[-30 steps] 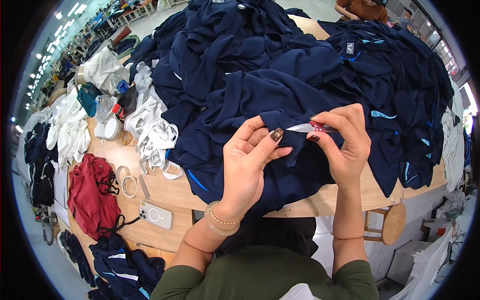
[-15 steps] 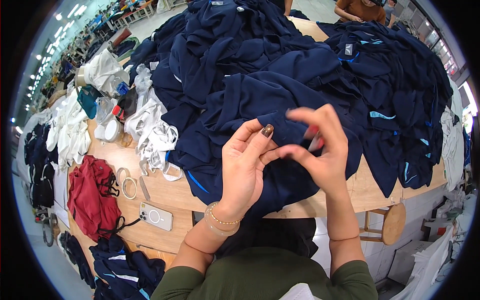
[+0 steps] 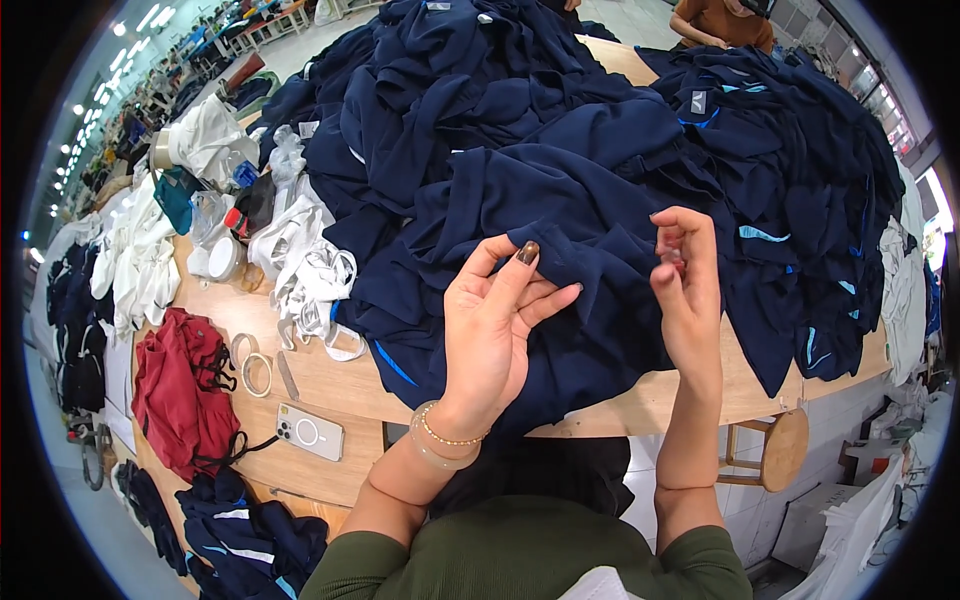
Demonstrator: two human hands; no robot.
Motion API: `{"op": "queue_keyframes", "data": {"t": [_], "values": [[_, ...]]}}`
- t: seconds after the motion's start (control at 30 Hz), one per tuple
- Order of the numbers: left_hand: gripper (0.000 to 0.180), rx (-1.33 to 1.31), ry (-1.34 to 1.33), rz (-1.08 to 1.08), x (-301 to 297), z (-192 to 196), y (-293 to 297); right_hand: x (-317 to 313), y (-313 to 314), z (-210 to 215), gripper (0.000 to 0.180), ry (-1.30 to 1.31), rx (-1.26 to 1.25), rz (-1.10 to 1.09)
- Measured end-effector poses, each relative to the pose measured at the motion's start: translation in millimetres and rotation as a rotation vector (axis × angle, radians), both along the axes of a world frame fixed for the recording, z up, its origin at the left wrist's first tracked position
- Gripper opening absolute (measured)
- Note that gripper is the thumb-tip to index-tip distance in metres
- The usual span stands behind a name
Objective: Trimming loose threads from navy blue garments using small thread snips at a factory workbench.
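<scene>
The left hand [image 3: 490, 335] pinches a fold of the navy garment [image 3: 560, 230] between thumb and fingers, and the right hand [image 3: 688, 285] is curled closed just beside it; whether it holds something small cannot be told. The cloth lies under both fingertips, so a weak pinch could let the fold slip back into the heap of dark clothes [image 3: 780, 170]

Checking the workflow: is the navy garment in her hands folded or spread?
Neither neatly: the navy garment lies crumpled, its edge pinched by the left hand.

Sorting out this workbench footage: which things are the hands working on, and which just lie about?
In hand: left hand and right hand on the navy garment.
Lying about: phone, red bag, white straps, tape rings, stool.
</scene>
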State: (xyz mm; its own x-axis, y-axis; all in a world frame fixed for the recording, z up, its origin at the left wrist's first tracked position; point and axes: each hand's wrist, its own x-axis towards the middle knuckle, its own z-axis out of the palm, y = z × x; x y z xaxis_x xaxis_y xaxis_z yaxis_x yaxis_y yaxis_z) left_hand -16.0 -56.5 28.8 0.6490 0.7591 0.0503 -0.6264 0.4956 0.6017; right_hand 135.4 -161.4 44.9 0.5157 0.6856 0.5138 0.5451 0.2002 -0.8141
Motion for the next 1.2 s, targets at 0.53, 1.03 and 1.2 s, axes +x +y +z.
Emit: {"op": "queue_keyframes", "data": {"t": [0.53,1.03,1.2], "values": [[0.011,0.007,-0.076,-0.011,3.0,-1.7,-1.4,-3.0,5.7,-3.8,0.036,-0.382,0.135,-0.186],[0.013,-0.007,-0.01,0.004,2.4,3.1,-3.5,-7.1,13.2,-5.6,0.034,-0.365,0.141,-0.174],[0.01,0.023,-0.05,0.067,5.4,-3.0,-1.8,-17.3,10.9,-0.8,0.029,-0.104,0.173,-0.23]]}}
